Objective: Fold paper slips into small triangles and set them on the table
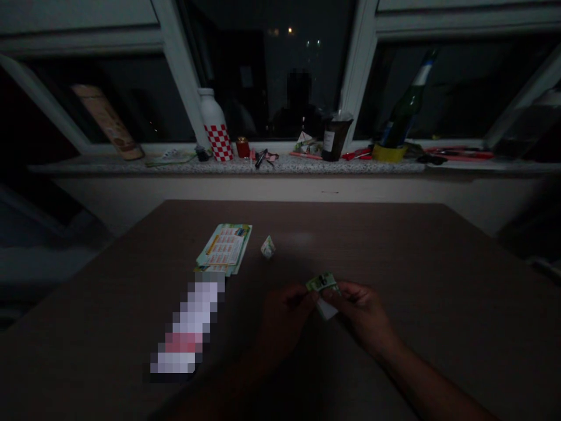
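Note:
A small folded piece of printed paper (326, 309), green on its upper part and white below, is held between both hands above the table. My left hand (287, 313) pinches its left side with thumb and fingers. On the right side, my right hand (362, 307) grips it, thumb lying across the front. Beyond my left hand stands a small folded paper piece (268, 248) with a pointed top. Farther left lies a stack of printed paper sheets (224, 245), green-edged with rows of red print.
A blurred-out bright oblong (188, 327) lies on the brown table (416, 245), left of my hands. Along the stone windowsill (175, 168) stand a checkered bottle (217, 131), a red jar (242, 147), a dark cup (335, 137), a green bottle (405, 108) and a tan flask (107, 123).

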### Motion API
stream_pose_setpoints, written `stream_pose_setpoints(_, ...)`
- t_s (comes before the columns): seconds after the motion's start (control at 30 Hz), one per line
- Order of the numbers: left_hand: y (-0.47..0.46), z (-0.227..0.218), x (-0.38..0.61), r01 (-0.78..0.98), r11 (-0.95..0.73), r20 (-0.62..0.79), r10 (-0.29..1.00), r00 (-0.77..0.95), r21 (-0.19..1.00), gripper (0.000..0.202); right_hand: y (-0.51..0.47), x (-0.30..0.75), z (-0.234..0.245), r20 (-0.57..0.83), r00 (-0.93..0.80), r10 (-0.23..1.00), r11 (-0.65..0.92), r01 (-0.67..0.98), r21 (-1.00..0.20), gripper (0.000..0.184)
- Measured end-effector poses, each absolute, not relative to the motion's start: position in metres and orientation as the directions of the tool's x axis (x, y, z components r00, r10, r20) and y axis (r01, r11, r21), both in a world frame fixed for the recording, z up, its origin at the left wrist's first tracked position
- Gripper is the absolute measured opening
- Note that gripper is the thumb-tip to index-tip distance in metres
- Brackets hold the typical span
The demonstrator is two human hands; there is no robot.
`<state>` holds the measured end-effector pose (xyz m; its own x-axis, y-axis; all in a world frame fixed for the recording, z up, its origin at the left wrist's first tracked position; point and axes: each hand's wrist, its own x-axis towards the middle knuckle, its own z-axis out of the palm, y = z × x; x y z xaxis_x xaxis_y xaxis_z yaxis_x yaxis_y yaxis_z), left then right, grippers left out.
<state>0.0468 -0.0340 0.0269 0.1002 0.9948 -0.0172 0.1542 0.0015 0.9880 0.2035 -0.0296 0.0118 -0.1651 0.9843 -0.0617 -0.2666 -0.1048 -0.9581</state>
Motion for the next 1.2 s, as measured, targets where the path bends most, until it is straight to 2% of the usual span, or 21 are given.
stream_pose_setpoints(0.23, -0.032, 0.03, 0.044, 0.185, 0.01, -0.028, 0.995, 0.097, 0.983, 0.028, -0.028, 0.205, 0.017, -0.045, -0.104, 0.994, -0.065, -0.193, -0.979, 0.017)
stream_pose_setpoints(0.47, -0.024, 0.023, 0.041, 0.12, 0.032, -0.047, 0.992, 0.121, 0.992, 0.021, -0.028, 0.207, 0.01, 0.006, -0.111, 0.994, -0.003, -0.082, -0.997, 0.018)
stream_pose_setpoints(0.6, -0.021, 0.022, 0.038, 0.174, -0.009, -0.016, 0.989, 0.147, 0.985, 0.021, -0.028, 0.207, 0.013, 0.037, -0.089, 0.995, 0.031, -0.072, -0.997, 0.017)
stream_pose_setpoints(0.77, -0.022, 0.026, 0.038, 0.164, -0.022, -0.003, 0.989, 0.15, 0.986, 0.021, -0.031, 0.207, 0.019, 0.105, -0.075, 0.992, 0.108, 0.035, -0.994, 0.014)
stream_pose_setpoints(0.9, -0.021, 0.025, 0.037, 0.109, 0.028, -0.051, 0.976, 0.214, 0.994, 0.02, -0.032, 0.207, 0.016, 0.097, -0.104, 0.99, 0.098, 0.004, -0.995, 0.015)
stream_pose_setpoints(1.2, -0.017, 0.021, 0.035, -0.095, 0.262, -0.218, 0.917, 0.333, 0.96, 0.021, -0.033, 0.207, 0.013, 0.029, -0.143, 0.989, 0.023, -0.039, -0.999, 0.023)
